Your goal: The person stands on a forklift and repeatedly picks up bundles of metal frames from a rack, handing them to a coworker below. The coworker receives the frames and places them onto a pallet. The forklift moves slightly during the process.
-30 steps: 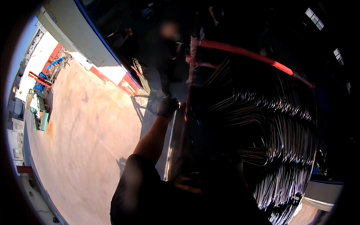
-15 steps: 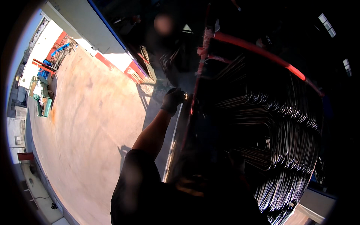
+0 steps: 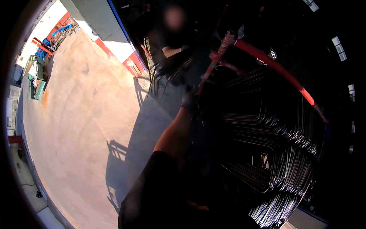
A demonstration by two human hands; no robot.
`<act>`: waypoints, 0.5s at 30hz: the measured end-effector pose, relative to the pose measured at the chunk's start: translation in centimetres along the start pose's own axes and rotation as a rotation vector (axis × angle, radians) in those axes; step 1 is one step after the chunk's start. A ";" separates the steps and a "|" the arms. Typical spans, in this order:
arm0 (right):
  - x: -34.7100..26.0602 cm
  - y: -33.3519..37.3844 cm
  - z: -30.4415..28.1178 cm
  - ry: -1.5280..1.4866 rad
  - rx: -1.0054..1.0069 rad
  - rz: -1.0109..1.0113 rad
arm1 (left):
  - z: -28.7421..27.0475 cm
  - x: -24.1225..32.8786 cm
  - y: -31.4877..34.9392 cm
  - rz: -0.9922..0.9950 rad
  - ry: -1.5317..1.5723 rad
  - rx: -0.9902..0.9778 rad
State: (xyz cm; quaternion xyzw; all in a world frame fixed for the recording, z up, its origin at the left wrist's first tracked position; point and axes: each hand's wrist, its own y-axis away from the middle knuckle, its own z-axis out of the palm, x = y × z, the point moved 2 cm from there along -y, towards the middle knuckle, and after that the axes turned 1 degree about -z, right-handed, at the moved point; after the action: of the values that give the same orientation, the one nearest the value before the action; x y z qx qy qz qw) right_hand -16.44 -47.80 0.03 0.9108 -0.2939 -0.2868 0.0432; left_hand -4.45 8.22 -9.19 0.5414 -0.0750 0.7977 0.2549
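Note:
My left arm reaches forward, and my left hand, in a dark glove, is beside the lower part of a red upright post wrapped in clear film. Deep shadow hides its fingers, so I cannot tell whether it grips the post or only touches it. To the right of it, bent metal rods are stacked in several rows, their rounded corners shining. My right hand does not show; the area near my body is almost black.
A red rail runs from the post toward the right, above the rods. Ahead stands another person with a gloved hand near a bundle of thin rods. Sunlit concrete floor spreads left, with a green cart farther off.
My left hand has moved slightly right, nearer the red post. The pale long edge below it is out of sight. The view has shifted, and the other person's arm and rods show more clearly.

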 end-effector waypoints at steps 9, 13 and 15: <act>-0.1 2.9 -0.1 -0.416 -0.254 0.469 | -1.2 5.2 -5.1 0.025 0.542 -0.113; 0.2 3.5 0.8 -0.189 -0.207 0.248 | -2.0 10.4 -3.5 0.352 0.782 -0.014; -0.8 2.7 -0.3 -0.397 -0.308 0.740 | -5.7 12.1 -3.9 0.389 0.844 -0.122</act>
State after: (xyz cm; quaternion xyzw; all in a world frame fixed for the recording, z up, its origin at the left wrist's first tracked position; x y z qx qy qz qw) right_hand -18.16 -49.59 1.34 0.6547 -0.5565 -0.4616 0.2207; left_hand -10.69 17.76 -1.16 0.1295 -0.1115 0.9753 0.1402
